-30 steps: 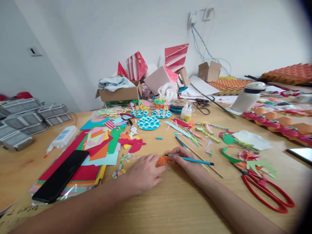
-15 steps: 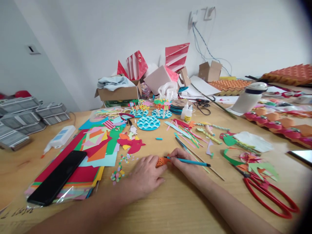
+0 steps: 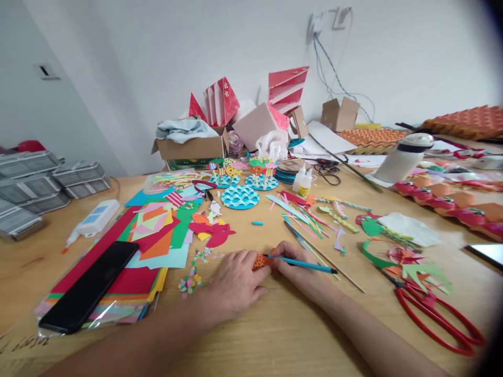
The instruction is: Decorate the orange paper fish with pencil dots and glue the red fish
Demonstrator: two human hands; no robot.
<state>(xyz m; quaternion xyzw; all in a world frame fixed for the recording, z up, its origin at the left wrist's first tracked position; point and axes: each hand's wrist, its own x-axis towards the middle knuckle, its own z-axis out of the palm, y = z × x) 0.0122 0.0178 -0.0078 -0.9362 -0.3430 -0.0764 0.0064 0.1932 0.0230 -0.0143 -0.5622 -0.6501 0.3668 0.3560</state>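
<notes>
A left hand (image 3: 239,277), fingers flattened, presses an orange paper cutout (image 3: 260,261) dotted with black spots against a light wooden table (image 3: 251,343), while the right hand (image 3: 293,264) grips a slim blue pen (image 3: 308,265) with its tip at the cutout. Beyond them lie a small blue cap (image 3: 258,223) and a round, light-blue, wavy-topped disc (image 3: 240,197).

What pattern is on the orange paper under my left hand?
Dark dots; the head view shows the paper.
</notes>
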